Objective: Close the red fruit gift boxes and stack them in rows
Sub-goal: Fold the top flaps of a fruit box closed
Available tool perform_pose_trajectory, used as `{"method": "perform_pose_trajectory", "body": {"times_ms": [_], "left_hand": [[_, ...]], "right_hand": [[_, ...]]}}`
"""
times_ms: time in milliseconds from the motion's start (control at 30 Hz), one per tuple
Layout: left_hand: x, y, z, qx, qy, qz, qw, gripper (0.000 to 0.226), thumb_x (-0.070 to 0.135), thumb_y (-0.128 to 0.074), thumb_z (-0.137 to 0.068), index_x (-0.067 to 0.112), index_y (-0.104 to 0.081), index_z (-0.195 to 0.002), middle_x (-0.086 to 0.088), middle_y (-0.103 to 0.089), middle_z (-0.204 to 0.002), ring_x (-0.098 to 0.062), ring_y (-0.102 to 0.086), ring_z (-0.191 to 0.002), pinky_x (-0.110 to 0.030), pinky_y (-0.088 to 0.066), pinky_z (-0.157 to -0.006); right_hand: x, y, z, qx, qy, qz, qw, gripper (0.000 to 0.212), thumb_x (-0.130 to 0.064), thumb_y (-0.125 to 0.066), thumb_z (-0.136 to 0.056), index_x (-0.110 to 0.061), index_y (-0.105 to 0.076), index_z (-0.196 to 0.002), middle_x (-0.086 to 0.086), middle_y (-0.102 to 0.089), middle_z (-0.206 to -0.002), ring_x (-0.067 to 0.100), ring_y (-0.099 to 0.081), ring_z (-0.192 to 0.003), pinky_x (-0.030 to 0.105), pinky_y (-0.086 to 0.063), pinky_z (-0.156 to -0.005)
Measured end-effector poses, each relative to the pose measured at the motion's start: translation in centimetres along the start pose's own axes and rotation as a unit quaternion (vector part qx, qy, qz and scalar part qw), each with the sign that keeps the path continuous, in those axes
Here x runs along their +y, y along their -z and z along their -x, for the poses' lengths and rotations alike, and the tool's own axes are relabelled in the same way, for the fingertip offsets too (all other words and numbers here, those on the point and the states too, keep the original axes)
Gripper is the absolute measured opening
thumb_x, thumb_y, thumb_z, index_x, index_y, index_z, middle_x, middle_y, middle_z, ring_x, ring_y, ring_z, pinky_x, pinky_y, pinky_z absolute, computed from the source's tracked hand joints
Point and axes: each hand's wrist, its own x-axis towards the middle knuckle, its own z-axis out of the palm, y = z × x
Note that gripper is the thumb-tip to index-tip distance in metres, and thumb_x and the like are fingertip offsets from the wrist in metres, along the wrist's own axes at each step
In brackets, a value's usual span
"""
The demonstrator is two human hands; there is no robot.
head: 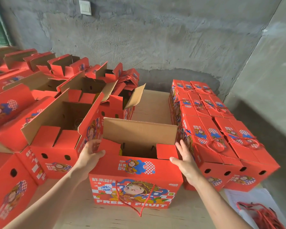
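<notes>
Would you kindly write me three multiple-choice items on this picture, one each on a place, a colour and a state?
1. The closed boxes stand where from the middle box? A left B right C on top of it
2. The middle box's cord is: A white B blue C red
3. The middle box's top is: A open B taped shut C crushed flat
Answers: 1 B, the tidy stack is to its right; 2 C, the cord on its front is red; 3 A, its back flap stands up.
</notes>
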Motion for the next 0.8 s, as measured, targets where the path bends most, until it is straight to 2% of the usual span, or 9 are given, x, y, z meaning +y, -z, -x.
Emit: {"method": "perform_pose_trajectory", "body": {"times_ms": [100,200,300,400,467,533,600,667,800], "left_hand": [[0.6,-0.1,-0.6,-0.012,0.029,-0.013,0.999,0.043,0.000,-0.057,-0.089,0.019,-0.047,-0.126,-0.006,-0.059,-0.115,-0.021,-0.061,-0.096,-0.032,-0.052,-0.065],[0.7,-0.5,-0.6,-0.006,0.012,-0.029,0.999,0.055,-0.005,-0.055,-0.088,0.019,-0.042,-0.135,-0.006,-0.054,-0.129,-0.016,-0.057,-0.101,-0.026,-0.049,-0.068],[0.2,-0.8,0.0,-0.004,-0.088,-0.068,0.994,0.079,-0.010,-0.054,-0.087,0.018,-0.015,-0.150,-0.002,-0.038,-0.144,-0.019,-0.040,-0.132,-0.021,-0.041,-0.092],[0.2,-0.6,0.8,0.029,-0.185,-0.153,0.970,0.103,-0.008,-0.065,-0.080,0.023,0.004,-0.150,-0.007,-0.030,-0.150,-0.019,-0.028,-0.139,-0.030,-0.028,-0.106],[0.4,-0.5,1.4,0.025,-0.250,-0.201,0.947,0.110,0.001,-0.075,-0.074,0.028,-0.001,-0.149,0.002,-0.029,-0.148,-0.013,-0.028,-0.135,-0.033,-0.027,-0.106],[0.7,-0.6,1.7,-0.010,-0.290,-0.259,0.921,0.101,0.018,-0.082,-0.071,0.028,-0.019,-0.149,0.007,-0.029,-0.149,-0.010,-0.026,-0.136,-0.031,-0.024,-0.109],[0.6,-0.7,1.6,-0.024,-0.287,-0.307,0.907,0.082,0.036,-0.079,-0.072,0.022,-0.039,-0.142,0.006,-0.037,-0.146,-0.012,-0.029,-0.135,-0.031,-0.023,-0.110],[0.5,-0.8,1.5,-0.009,-0.268,-0.324,0.907,0.067,0.043,-0.073,-0.077,0.017,-0.051,-0.135,0.005,-0.044,-0.141,-0.013,-0.035,-0.132,-0.030,-0.025,-0.110],[0.7,-1.1,1.2,0.008,-0.254,-0.377,0.891,0.057,0.047,-0.067,-0.080,0.017,-0.055,-0.127,0.001,-0.047,-0.140,-0.017,-0.038,-0.129,-0.035,-0.029,-0.108]], "right_hand": [[-0.3,0.7,-0.6,-0.053,-0.027,0.002,0.998,0.083,0.010,-0.051,-0.089,-0.023,-0.007,-0.152,-0.007,-0.018,-0.157,0.005,-0.016,-0.141,0.021,-0.026,-0.100],[-0.2,0.9,-1.1,-0.049,-0.024,0.027,0.998,0.083,0.010,-0.054,-0.087,-0.021,-0.012,-0.151,-0.003,-0.020,-0.156,0.006,-0.019,-0.139,0.022,-0.026,-0.101],[-0.3,1.0,-1.3,-0.042,-0.006,0.046,0.998,0.074,0.011,-0.059,-0.083,-0.017,-0.030,-0.146,0.001,-0.031,-0.151,0.009,-0.032,-0.133,0.021,-0.029,-0.101],[0.0,1.2,-0.9,-0.039,0.014,0.016,0.999,0.052,0.012,-0.061,-0.081,-0.023,-0.053,-0.118,0.003,-0.047,-0.138,0.010,-0.056,-0.108,0.020,-0.050,-0.085],[0.4,1.3,-0.5,-0.045,0.034,0.026,0.998,0.050,0.009,-0.062,-0.082,-0.028,-0.053,-0.114,-0.005,-0.044,-0.141,0.014,-0.049,-0.123,0.035,-0.048,-0.098],[0.7,1.5,-0.3,-0.064,0.058,0.046,0.995,0.051,0.004,-0.067,-0.081,-0.029,-0.051,-0.117,-0.011,-0.038,-0.144,0.008,-0.037,-0.131,0.036,-0.033,-0.111],[0.8,1.6,-0.2,-0.092,0.069,0.077,0.990,0.057,-0.005,-0.075,-0.077,-0.029,-0.046,-0.119,-0.015,-0.032,-0.144,0.003,-0.030,-0.132,0.029,-0.025,-0.112],[0.7,1.7,-0.4,-0.103,0.081,0.118,0.984,0.055,-0.016,-0.075,-0.077,-0.028,-0.044,-0.121,-0.016,-0.030,-0.142,0.001,-0.027,-0.132,0.023,-0.022,-0.109],[0.5,1.6,-1.1,-0.080,0.145,0.256,0.952,0.032,-0.028,-0.055,-0.094,-0.029,-0.050,-0.126,-0.014,-0.034,-0.134,0.000,-0.029,-0.130,-0.002,-0.018,-0.092]]}}
